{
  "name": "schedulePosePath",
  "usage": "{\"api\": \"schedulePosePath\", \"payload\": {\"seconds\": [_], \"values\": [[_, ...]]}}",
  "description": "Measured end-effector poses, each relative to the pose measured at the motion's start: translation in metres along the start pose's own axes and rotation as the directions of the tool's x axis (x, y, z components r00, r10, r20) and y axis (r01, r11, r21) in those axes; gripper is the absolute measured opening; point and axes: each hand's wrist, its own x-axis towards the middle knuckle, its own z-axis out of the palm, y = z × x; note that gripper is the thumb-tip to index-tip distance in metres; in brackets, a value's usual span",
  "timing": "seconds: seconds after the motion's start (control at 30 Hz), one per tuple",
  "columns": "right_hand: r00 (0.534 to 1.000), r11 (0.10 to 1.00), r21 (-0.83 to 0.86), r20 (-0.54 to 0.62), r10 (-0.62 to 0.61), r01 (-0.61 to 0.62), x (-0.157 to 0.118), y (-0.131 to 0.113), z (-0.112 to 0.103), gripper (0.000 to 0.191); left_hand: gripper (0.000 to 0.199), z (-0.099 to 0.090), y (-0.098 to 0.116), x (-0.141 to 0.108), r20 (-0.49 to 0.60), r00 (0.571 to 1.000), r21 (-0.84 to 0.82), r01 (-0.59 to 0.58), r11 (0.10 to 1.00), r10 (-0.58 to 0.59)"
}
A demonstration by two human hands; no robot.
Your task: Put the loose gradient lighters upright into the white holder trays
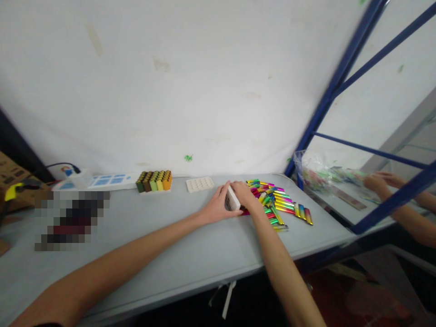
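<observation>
My left hand (218, 205) grips a white tray (233, 198) that is tilted up on its edge, thumb below and fingers above. Against the tray's right side is my right hand (242, 195), its fingers bent and mostly hidden behind the tray; what they hold, if anything, cannot be seen. Shiny multicoloured tubes (282, 202) lie in a loose pile just right of both hands. Farther left, a flat white tray with round hollows (200, 184) rests near the wall.
A block of upright dark and yellow cylinders (154, 181) and a power strip (112, 180) stand along the wall. Blue metal frame bars (327, 100) rise at the right. Beyond them are plastic bags (315, 172) and another person's hands (378, 181).
</observation>
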Motion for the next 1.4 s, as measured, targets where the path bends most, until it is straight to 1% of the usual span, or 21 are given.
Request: {"api": "schedulePosePath", "payload": {"seconds": [0.1,0.2,0.27,0.43,0.5,0.57,0.63,0.7,0.77,0.87,1.07,1.17,1.23,1.3,1.4], "values": [[1.0,1.0,-0.005,0.018,0.009,-0.009,0.003,0.003,0.004,0.041,0.118,0.0,0.0,0.0,-0.001,1.0,-0.008,0.003,1.0,-0.003],[1.0,1.0,-0.007,-0.003,0.019,-0.019,0.003,0.01,0.003,0.049,0.117,-0.001,0.0,-0.001,0.0,1.0,-0.007,-0.007,1.0,0.007],[0.999,1.0,-0.006,-0.025,0.025,-0.025,0.001,0.015,0.0,0.051,0.116,-0.001,0.001,-0.001,0.003,1.0,0.004,-0.009,1.0,0.009],[0.997,0.999,-0.012,-0.076,0.029,-0.03,-0.004,0.024,-0.009,0.043,0.117,-0.001,0.001,-0.001,0.02,1.0,0.023,0.019,1.0,-0.019],[0.996,1.0,-0.019,-0.091,0.023,-0.025,-0.003,0.021,-0.008,0.044,0.118,-0.001,0.0,-0.001,0.017,1.0,0.024,0.01,1.0,-0.01],[0.996,1.0,-0.027,-0.087,0.006,-0.008,-0.002,0.016,-0.003,0.043,0.118,0.0,-0.001,0.0,0.01,1.0,0.023,-0.005,1.0,0.005],[0.998,0.999,-0.034,-0.064,-0.014,0.012,-0.001,0.008,0.004,0.036,0.119,0.0,-0.001,0.0,0.007,1.0,0.013,-0.014,1.0,0.014],[0.999,0.999,-0.042,-0.04,-0.019,0.018,-0.001,0.003,0.011,0.031,0.12,0.0,0.0,0.0,0.009,1.0,0.005,-0.005,1.0,0.005],[1.0,0.999,-0.048,-0.028,-0.009,0.007,-0.003,0.0,0.014,0.033,0.12,-0.001,0.001,0.0,0.014,1.0,0.007,0.015,1.0,-0.015],[0.999,0.999,-0.048,-0.033,0.016,-0.018,-0.005,0.0,0.012,0.035,0.12,-0.001,0.001,0.0,0.022,0.999,0.014,0.028,1.0,-0.029],[0.994,0.996,-0.026,-0.062,0.089,-0.09,-0.005,0.007,0.0,0.038,0.119,-0.002,0.0,-0.001,0.031,0.999,0.031,0.043,0.999,-0.044],[0.985,0.989,-0.007,-0.095,0.146,-0.148,-0.006,0.009,-0.005,0.037,0.119,-0.002,0.003,-0.001,0.027,0.998,0.039,0.051,0.998,-0.052],[0.979,0.986,0.01,-0.12,0.166,-0.166,-0.006,0.006,-0.006,0.037,0.117,-0.003,0.004,-0.001,0.023,0.999,0.035,0.045,0.998,-0.046],[0.984,0.991,-0.007,-0.122,0.13,-0.132,-0.006,0.0,-0.004,0.036,0.117,-0.003,0.004,-0.001,0.015,0.999,0.024,0.038,0.999,-0.038],[0.995,0.997,-0.064,-0.089,0.048,-0.054,-0.007,-0.01,0.002,0.032,0.12,-0.002,0.001,-0.001,-0.001,1.0,0.017,0.025,1.0,-0.025]]}}
